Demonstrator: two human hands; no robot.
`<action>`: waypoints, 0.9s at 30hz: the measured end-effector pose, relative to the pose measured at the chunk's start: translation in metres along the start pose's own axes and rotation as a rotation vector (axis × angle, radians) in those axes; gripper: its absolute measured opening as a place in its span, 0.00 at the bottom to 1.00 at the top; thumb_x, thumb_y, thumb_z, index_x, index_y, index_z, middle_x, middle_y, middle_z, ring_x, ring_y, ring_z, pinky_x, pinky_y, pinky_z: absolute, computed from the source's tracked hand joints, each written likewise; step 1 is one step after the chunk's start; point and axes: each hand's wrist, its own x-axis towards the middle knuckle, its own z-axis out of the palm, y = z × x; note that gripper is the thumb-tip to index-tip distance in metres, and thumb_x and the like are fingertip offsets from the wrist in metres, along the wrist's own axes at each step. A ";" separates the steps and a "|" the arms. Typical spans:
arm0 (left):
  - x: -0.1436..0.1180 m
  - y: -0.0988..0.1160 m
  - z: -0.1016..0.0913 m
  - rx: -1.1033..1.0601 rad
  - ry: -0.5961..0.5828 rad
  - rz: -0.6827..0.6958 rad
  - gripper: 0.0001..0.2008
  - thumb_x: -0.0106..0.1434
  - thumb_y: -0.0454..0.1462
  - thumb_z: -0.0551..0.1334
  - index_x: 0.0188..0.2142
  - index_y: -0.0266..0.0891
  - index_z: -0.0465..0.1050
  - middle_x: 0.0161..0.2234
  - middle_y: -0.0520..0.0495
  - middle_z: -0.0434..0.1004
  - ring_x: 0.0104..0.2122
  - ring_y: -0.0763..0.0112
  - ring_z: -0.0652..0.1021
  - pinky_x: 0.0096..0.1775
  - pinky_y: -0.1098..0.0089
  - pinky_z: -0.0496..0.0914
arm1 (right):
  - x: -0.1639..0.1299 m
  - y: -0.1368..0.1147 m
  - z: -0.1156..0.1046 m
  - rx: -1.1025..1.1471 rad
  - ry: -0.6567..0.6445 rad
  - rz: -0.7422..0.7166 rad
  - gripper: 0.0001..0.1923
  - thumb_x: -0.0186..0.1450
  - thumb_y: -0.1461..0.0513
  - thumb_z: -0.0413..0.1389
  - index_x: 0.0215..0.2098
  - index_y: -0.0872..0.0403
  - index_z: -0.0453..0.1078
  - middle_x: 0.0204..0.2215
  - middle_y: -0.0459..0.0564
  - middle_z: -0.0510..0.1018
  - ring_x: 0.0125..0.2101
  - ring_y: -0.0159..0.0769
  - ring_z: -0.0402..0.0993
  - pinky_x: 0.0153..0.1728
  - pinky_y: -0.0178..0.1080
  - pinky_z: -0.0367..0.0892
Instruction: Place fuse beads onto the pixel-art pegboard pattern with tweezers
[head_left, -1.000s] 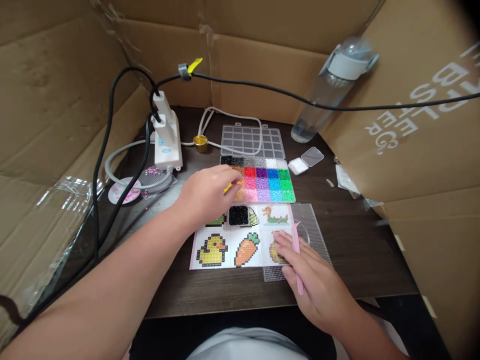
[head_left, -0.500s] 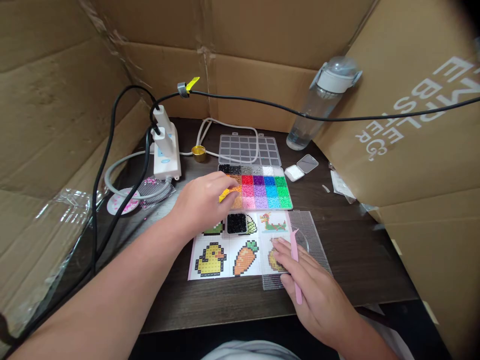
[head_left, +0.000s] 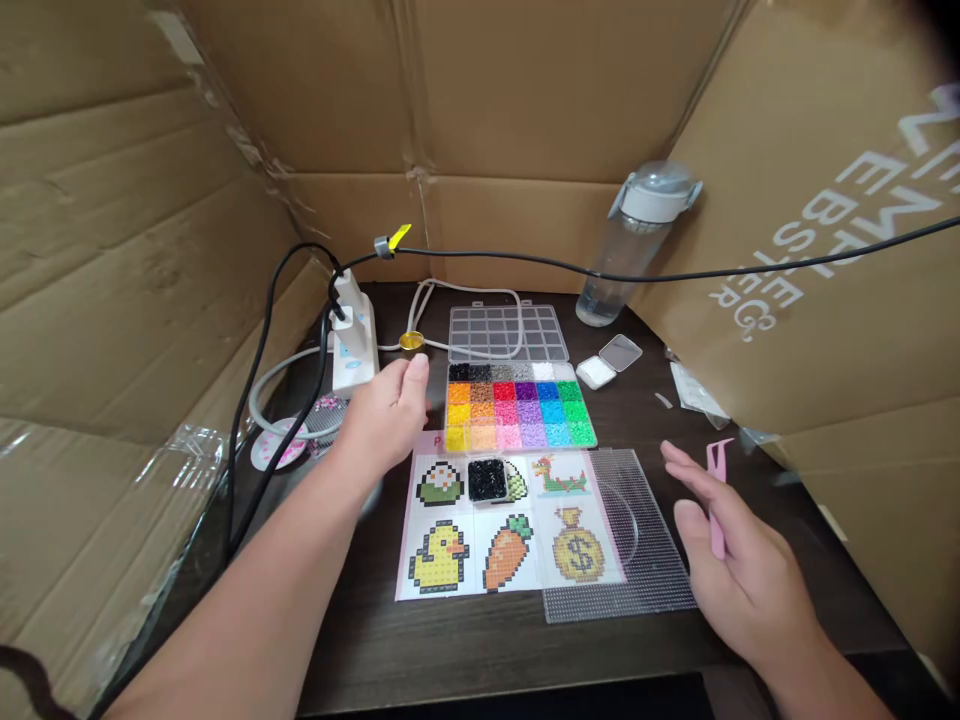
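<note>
My left hand (head_left: 390, 405) is closed, thumb uppermost, just left of the bead box (head_left: 534, 410) and before a small gold tin (head_left: 412, 342). Its fingertips are turned away, so anything in them is hidden. Off the right side of the clear pegboard (head_left: 664, 560), my right hand (head_left: 742, 560) holds pink tweezers (head_left: 718, 500) against its fingers, tips pointing up. The pegboard partly overlaps a pattern sheet (head_left: 469, 575) showing a duck, a carrot and other pixel pictures. A small tray of black beads (head_left: 487, 480) sits on the sheet.
White power strip (head_left: 355, 350) with plugs and black cables (head_left: 259, 350) at left. Beside it lies a round dish of pink beads (head_left: 276, 443). A water bottle (head_left: 630, 240) leans at the back right, near a small open white case (head_left: 598, 372). Cardboard walls surround the table.
My left hand has withdrawn leftward from the bead box's yellow and orange compartments. My right hand has moved right, off the pegboard, still with the tweezers. The camera view has shifted.
</note>
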 end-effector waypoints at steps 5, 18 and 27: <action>-0.001 0.008 0.009 -0.288 -0.133 -0.156 0.24 0.63 0.57 0.50 0.38 0.38 0.66 0.23 0.45 0.78 0.23 0.64 0.80 0.21 0.70 0.72 | 0.000 0.010 0.010 -0.008 -0.036 -0.001 0.17 0.68 0.61 0.50 0.54 0.53 0.65 0.56 0.55 0.72 0.56 0.42 0.69 0.55 0.44 0.68; -0.006 0.024 0.014 -0.445 -0.183 -0.291 0.23 0.63 0.56 0.53 0.43 0.40 0.65 0.29 0.45 0.77 0.28 0.63 0.80 0.28 0.67 0.74 | 0.000 0.009 0.015 -0.004 -0.132 0.038 0.16 0.69 0.60 0.48 0.55 0.50 0.64 0.57 0.54 0.71 0.57 0.42 0.68 0.55 0.44 0.68; -0.007 0.021 0.018 -0.445 -0.202 -0.246 0.27 0.60 0.59 0.53 0.43 0.39 0.65 0.31 0.44 0.77 0.31 0.64 0.80 0.30 0.67 0.75 | 0.001 0.005 0.014 -0.011 -0.167 0.028 0.17 0.68 0.59 0.48 0.55 0.51 0.63 0.58 0.54 0.69 0.58 0.42 0.67 0.55 0.44 0.68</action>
